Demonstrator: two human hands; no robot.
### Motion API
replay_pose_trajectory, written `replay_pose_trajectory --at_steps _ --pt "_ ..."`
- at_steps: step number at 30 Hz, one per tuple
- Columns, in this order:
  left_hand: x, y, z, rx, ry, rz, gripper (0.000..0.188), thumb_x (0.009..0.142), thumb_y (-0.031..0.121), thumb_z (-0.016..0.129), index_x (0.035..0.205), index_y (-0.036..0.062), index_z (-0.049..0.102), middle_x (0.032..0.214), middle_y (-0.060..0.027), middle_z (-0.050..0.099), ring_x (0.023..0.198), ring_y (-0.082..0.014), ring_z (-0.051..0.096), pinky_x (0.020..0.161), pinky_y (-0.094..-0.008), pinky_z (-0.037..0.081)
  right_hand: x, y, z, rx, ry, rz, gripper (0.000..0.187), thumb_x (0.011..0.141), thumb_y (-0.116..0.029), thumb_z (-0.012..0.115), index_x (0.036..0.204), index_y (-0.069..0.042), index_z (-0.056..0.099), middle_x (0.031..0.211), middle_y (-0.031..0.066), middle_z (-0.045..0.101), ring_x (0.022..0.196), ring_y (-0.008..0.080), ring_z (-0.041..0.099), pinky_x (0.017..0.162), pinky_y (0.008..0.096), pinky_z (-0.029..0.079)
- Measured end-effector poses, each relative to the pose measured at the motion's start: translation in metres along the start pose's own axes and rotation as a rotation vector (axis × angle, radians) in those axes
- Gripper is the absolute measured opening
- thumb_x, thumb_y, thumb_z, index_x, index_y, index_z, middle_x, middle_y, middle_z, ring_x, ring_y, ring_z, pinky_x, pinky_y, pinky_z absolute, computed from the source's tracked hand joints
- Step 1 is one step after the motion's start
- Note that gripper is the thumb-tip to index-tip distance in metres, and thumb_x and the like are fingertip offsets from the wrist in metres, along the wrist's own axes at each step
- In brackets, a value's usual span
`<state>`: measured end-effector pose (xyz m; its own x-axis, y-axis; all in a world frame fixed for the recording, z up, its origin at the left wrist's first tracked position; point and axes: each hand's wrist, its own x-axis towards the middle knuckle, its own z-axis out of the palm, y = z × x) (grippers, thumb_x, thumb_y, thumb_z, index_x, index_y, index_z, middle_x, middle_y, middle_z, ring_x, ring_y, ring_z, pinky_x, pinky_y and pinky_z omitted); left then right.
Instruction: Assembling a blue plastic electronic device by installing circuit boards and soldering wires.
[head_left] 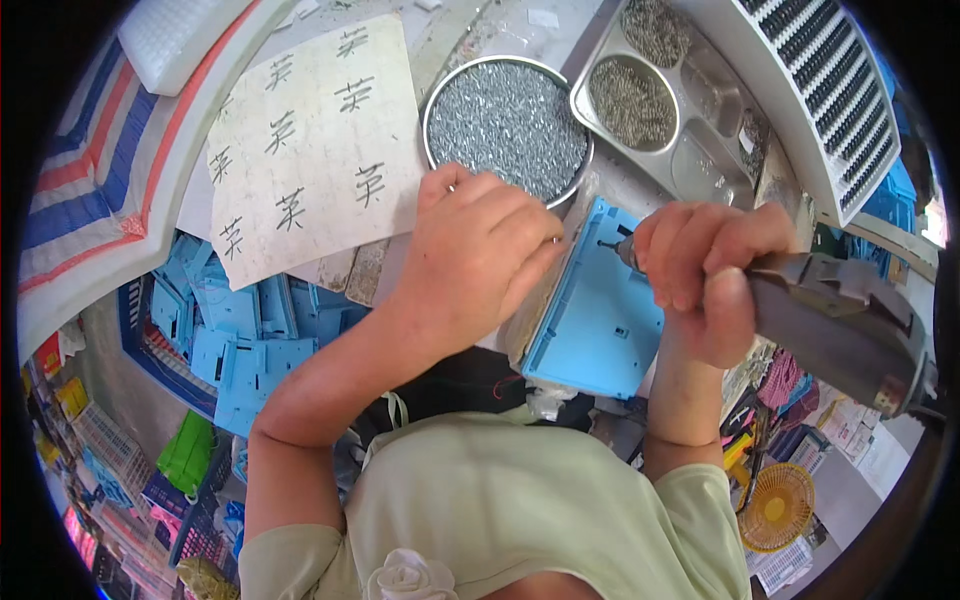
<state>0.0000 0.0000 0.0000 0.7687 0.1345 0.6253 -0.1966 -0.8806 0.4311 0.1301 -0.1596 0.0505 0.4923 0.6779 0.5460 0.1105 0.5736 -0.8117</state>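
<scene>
My right hand (705, 270) is wrapped round a dark grey electric screwdriver (835, 310). Its tip points down at the upper part of a light blue plastic panel (595, 320), which lies on the bench in front of me. My left hand (480, 260) is closed, with its fingers curled beside the panel's left edge, by the near rim of a round metal bowl (430, 135). Small silvery screws (510, 120) fill that bowl. Tiny metal bits, apparently screws, show at the left hand's fingertips.
Right of the bowl stands a compartmented metal tray (700, 150) with more small metal parts. A white rack (830, 110) with dark rows is at the far right. A handwritten paper sheet (320, 150) lies left. Blue panels (230, 320) fill a basket below; a yellow basket (775, 508) sits lower right.
</scene>
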Motion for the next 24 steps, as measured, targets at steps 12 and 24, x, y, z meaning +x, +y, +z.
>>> replay_pose_trajectory --at_steps 12,24 --pt "-0.026 0.079 0.01 -0.248 0.021 -0.167 0.025 0.074 0.007 0.084 0.093 0.012 0.068 0.09 0.0013 0.07 0.082 -0.0196 0.063 0.088 -0.0401 0.039 0.0 -0.086 0.004 -0.047 -0.219 0.125 0.028 0.1 -0.037 0.063 0.112 -0.015 0.051 0.066 -0.007 0.056 0.051 0.0094 0.052 0.055 0.0299 0.045" --pt "-0.016 0.065 -0.01 -0.242 -0.147 -0.068 0.023 0.071 0.017 0.084 0.089 0.0133 0.07 0.093 0.0007 0.069 0.091 -0.0211 0.064 0.095 -0.0451 0.039 -0.025 -0.095 0.021 -0.031 -0.15 0.19 0.028 0.101 -0.038 0.061 0.109 -0.013 0.051 0.065 -0.0052 0.055 0.049 0.0101 0.051 0.052 0.0299 0.044"
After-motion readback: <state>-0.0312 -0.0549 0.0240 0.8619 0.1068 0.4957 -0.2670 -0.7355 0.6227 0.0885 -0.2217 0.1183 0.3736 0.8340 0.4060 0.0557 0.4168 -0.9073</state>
